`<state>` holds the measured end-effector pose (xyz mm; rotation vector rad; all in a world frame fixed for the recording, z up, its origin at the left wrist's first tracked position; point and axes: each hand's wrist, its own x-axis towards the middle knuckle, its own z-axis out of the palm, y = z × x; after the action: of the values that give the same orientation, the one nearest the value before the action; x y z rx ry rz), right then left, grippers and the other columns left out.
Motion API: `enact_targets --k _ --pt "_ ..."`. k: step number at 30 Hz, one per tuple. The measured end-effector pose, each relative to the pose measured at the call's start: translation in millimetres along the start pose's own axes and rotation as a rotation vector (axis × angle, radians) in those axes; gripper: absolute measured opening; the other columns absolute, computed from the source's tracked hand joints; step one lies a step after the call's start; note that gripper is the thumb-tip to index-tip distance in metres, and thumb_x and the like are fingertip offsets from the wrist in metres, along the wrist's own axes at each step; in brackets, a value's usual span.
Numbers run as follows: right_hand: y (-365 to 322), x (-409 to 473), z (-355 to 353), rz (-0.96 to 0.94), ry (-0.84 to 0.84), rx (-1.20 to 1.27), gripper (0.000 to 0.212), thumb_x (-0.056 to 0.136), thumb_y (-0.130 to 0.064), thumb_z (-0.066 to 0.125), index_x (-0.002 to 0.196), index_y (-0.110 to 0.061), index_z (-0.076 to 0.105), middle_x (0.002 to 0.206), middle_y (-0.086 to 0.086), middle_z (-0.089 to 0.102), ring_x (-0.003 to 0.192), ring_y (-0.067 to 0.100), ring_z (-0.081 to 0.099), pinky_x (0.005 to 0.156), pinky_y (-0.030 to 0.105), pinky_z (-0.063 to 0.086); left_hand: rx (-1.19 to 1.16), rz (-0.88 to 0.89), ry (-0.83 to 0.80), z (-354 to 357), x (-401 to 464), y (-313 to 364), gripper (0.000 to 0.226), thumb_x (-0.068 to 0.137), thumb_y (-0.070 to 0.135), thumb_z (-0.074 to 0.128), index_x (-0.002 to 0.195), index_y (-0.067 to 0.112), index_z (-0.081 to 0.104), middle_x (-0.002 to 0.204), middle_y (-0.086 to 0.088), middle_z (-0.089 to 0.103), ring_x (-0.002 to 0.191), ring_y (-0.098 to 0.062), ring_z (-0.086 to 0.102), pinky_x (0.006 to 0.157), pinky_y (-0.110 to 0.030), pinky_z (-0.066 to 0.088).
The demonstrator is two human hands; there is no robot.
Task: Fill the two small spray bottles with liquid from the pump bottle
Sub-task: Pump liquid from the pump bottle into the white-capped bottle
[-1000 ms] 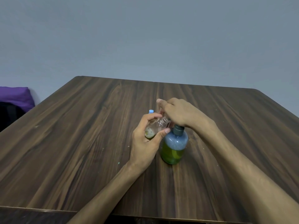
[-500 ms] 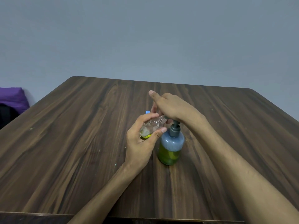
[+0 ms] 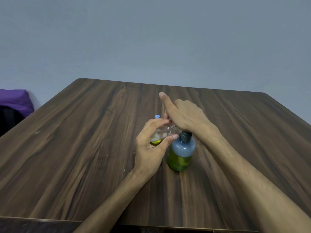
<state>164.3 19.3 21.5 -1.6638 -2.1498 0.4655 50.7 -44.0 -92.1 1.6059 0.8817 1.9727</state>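
Filling first spray bottle (image 3: 162,134): left hand (image 3: 151,148) wraps it, tilted at the pump bottle's (image 3: 181,153) spout over the table (image 3: 84,148). Right hand (image 3: 185,115) rests flat on the pump. Next: press, keep mouth aligned.

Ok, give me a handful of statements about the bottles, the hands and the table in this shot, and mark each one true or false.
1. The left hand holds a small clear bottle tilted beside the pump bottle. True.
2. The pump bottle lies on its side. False: it stands upright on the wooden table.
3. The right hand is over the pump head, index finger stretched out. True.
4. The pump bottle is full to the neck. False: green liquid fills only its lower part.
5. The small bottle has a little yellow-green liquid at its lower end. True.
6. A red cloth sits at the far left. False: it is purple.
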Motion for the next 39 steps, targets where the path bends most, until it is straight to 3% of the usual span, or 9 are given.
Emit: enact_targets --k 4,8,12,19,24,29,33,36,39 --pt "-4 1 -6 -0.020 0.058 0.010 0.094 0.094 -0.081 0.006 0.079 -0.021 0.076 0.085 -0.002 0.075 0.085 0.022 0.067 0.092 0.048 0.052 -0.019 -0.042 0.022 -2 0 -3 0.040 0.087 0.012 0.087 0.124 0.020 0.072 0.121 -0.003 0.074 0.117 -0.030 0.073 0.102 -0.038 0.058" --pt "-3 -2 -2 0.020 0.005 -0.020 0.091 0.096 -0.080 0.009 0.082 -0.019 0.075 0.091 0.001 0.074 0.089 0.025 0.066 0.093 0.048 0.051 -0.014 -0.040 -0.001 -1 -1 -2 0.039 0.088 0.015 0.087 0.124 0.019 0.072 0.123 -0.005 0.074 0.118 -0.031 0.073 0.103 -0.042 0.058" --pt "-6 -1 -8 -0.027 0.065 -0.008 0.090 0.097 -0.077 0.012 0.073 -0.015 0.072 0.078 0.002 0.073 0.081 0.023 0.067 0.087 0.045 0.051 0.001 -0.042 0.009 -2 0 0 0.039 0.088 0.015 0.087 0.123 0.020 0.072 0.120 -0.004 0.074 0.115 -0.027 0.074 0.100 -0.034 0.058" --pt "-9 -3 -6 -0.033 0.048 -0.032 0.054 0.102 -0.046 0.025 0.077 -0.015 0.062 0.084 0.002 0.064 0.080 0.025 0.058 0.072 0.040 0.038 0.010 -0.011 -0.008 -1 2 4 0.043 0.087 0.009 0.085 0.124 0.024 0.070 0.121 -0.006 0.073 0.114 -0.019 0.073 0.097 -0.023 0.056" --pt "-9 -5 -9 0.000 0.035 0.005 0.044 0.097 -0.039 0.026 0.071 -0.018 0.054 0.081 0.002 0.060 0.079 0.027 0.057 0.070 0.039 0.037 0.013 -0.015 -0.003 -2 2 4 0.041 0.087 0.011 0.086 0.123 0.024 0.071 0.119 -0.008 0.073 0.112 -0.022 0.074 0.097 -0.025 0.057" --pt "-14 -10 -17 -0.001 0.102 -0.024 0.046 0.104 -0.038 0.031 0.069 -0.015 0.048 0.076 0.002 0.057 0.068 0.018 0.048 0.070 0.038 0.034 0.003 -0.012 0.008 -2 1 6 0.041 0.086 0.010 0.086 0.121 0.025 0.071 0.118 -0.011 0.072 0.111 -0.015 0.073 0.095 -0.019 0.056" --pt "-13 -10 -10 0.029 0.049 -0.062 0.045 0.104 -0.040 0.030 0.071 -0.017 0.051 0.078 0.000 0.057 0.070 0.019 0.050 0.071 0.038 0.035 0.008 -0.010 -0.002 -1 2 3 0.040 0.087 0.017 0.087 0.122 0.023 0.071 0.119 -0.010 0.072 0.112 -0.020 0.073 0.097 -0.025 0.057" --pt "-17 -11 -13 -0.005 0.087 -0.067 0.047 0.104 -0.039 0.032 0.067 -0.015 0.048 0.072 0.001 0.057 0.066 0.019 0.050 0.062 0.036 0.032 0.015 -0.013 -0.001 -3 1 2 0.040 0.086 0.011 0.087 0.122 0.020 0.071 0.119 -0.011 0.072 0.112 -0.017 0.073 0.096 -0.024 0.057" --pt "-16 -9 -15 -0.006 0.095 -0.059 0.047 0.104 -0.039 0.032 0.066 -0.015 0.046 0.072 0.001 0.056 0.065 0.018 0.049 0.064 0.037 0.034 0.022 -0.004 0.004 -3 1 2 0.039 0.086 0.011 0.086 0.121 0.017 0.071 0.119 -0.010 0.072 0.112 -0.019 0.073 0.097 -0.023 0.057"
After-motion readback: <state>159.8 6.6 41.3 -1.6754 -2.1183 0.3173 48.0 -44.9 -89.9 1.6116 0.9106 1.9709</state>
